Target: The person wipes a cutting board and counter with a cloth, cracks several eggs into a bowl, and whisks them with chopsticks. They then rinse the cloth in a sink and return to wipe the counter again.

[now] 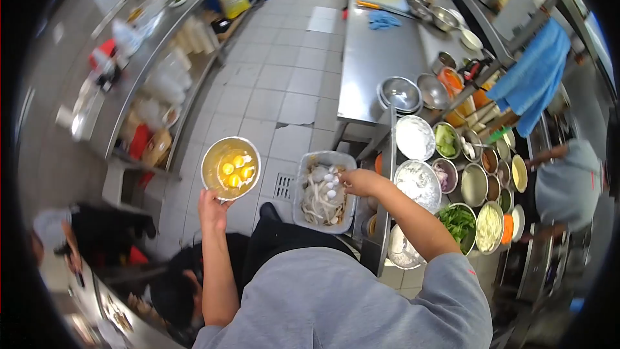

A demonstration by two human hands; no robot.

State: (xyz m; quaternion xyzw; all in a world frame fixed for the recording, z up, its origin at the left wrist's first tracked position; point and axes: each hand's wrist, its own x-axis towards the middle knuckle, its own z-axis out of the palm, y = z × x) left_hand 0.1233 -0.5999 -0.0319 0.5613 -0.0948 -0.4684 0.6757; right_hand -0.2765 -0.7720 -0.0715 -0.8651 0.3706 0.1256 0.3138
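Head view: near the steel counter (371,58) stands a plastic bin (351,203), low, probably so waste drops in easily. Metal bowl (212,165) is kept nearly level, seemingly to not spill yolks (228,169); left hand (212,209) grips its near side, fingers curled. Right hand (359,182), fingers bent, is at the bin's edge; its contents, I cannot tell.

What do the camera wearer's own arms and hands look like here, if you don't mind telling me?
The left hand and right hand wear no gloves, and no watch or bracelet shows. The grey top has short sleeves, and the right sleeve bears a small red mark.
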